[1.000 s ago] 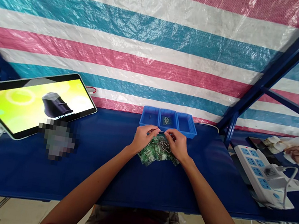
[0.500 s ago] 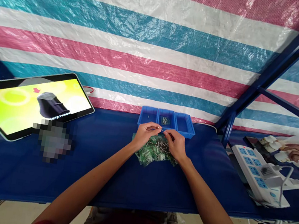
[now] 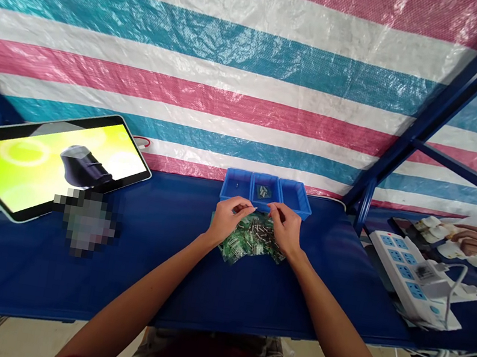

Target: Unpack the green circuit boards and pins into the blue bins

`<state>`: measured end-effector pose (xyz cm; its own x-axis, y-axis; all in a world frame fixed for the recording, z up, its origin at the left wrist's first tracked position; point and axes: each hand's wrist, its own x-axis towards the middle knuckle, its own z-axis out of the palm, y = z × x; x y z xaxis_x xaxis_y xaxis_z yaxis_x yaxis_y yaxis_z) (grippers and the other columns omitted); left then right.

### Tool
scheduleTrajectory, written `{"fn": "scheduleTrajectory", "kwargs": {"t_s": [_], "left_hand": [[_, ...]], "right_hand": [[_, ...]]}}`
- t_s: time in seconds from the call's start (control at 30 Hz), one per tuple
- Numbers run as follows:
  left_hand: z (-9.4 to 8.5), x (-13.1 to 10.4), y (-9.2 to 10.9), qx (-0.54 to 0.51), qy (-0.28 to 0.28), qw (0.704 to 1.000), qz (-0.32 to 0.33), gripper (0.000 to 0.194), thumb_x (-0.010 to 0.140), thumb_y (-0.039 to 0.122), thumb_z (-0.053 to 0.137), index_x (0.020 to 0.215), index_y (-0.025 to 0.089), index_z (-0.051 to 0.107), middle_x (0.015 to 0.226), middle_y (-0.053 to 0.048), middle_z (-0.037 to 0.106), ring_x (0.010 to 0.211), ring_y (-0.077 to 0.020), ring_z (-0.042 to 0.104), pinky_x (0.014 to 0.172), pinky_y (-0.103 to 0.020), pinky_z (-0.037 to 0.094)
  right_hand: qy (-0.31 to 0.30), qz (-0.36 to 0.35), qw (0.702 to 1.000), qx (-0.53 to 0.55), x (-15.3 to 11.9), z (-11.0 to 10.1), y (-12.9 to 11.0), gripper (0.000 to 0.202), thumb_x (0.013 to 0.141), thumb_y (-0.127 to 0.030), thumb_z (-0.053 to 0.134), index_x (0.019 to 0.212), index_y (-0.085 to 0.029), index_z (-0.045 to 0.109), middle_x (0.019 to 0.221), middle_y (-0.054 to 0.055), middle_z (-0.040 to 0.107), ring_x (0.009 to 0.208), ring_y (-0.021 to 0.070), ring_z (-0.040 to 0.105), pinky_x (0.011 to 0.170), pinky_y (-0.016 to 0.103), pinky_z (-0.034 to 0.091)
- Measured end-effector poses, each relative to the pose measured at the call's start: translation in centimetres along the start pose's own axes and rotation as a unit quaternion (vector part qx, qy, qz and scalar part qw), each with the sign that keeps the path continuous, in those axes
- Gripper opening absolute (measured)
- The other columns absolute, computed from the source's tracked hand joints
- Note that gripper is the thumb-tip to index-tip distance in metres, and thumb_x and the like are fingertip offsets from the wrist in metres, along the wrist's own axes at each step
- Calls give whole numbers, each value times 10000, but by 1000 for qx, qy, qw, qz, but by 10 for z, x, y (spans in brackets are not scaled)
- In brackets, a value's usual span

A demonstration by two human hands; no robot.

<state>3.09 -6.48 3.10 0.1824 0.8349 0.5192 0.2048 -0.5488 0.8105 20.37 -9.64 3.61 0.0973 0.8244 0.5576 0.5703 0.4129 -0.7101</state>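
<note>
A loose, low heap of glossy green pieces and slim silvery metal pieces (image 3: 250, 242) lies spread flat, mid-scene. A tiny pale piece (image 3: 255, 208) is held up at its far side, too small to show its shape.

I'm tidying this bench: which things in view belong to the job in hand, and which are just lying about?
Seemingly in use:
tiny pale piece at the left hand
heap of small green and silvery parts
three blue plastic trays

Seemingly just lying about:
black-framed tablet with bright yellow screen
long white plastic power strip with blue sockets
</note>
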Motion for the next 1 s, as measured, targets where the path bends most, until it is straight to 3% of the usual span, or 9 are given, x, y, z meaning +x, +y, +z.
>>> {"fn": "scheduleTrajectory", "kwargs": {"t_s": [0.2,0.4,0.6,0.77,0.87,1.0], "left_hand": [[2,-1,-6,-86,-3,996,-33,288,846,425,589,879,162,702,707,-39,673,577,-139,609,561,-261,522],[4,-3,-4,-131,-24,990,-48,291,844,420,592,938,156,671,727,-37,684,584,-138,632,572,-257,536],[1,-3,-2,-87,-17,995,-54,277,810,429,628,799,155,663,668,-18,653,572,-137,612,528,-235,496],[0,-3,-1,-33,2,998,-55,307,831,430,605,695,156,637,571,14,591,489,-102,532,483,-211,423],[0,-4,-1,-39,11,997,-59,341,827,432,611,631,153,621,525,22,560,463,-95,509,474,-211,410],[2,-5,-3,-72,13,996,-60,299,803,432,644,716,148,679,583,2,619,487,-104,534,479,-216,438]], "right_hand": [[-51,-30,998,18,-2,3,1,304,905,-422,491,914,-188,683,797,54,684,583,150,562,595,286,460],[-83,-51,995,4,-2,5,4,318,911,-455,482,875,-198,666,755,45,653,577,150,539,596,284,445],[-74,-48,996,1,-1,2,-1,393,944,-456,400,759,-189,622,690,45,629,612,166,557,616,283,435],[-95,-31,995,20,-2,4,2,297,908,-452,483,927,-195,630,768,38,653,588,152,550,577,269,436],[-103,-57,993,19,-2,5,4,292,916,-437,477,893,-193,634,789,45,651,616,157,563,600,273,444],[-97,-78,992,3,-2,5,1,329,952,-411,418,844,-185,632,769,54,647,675,173,583,655,284,446]]}}
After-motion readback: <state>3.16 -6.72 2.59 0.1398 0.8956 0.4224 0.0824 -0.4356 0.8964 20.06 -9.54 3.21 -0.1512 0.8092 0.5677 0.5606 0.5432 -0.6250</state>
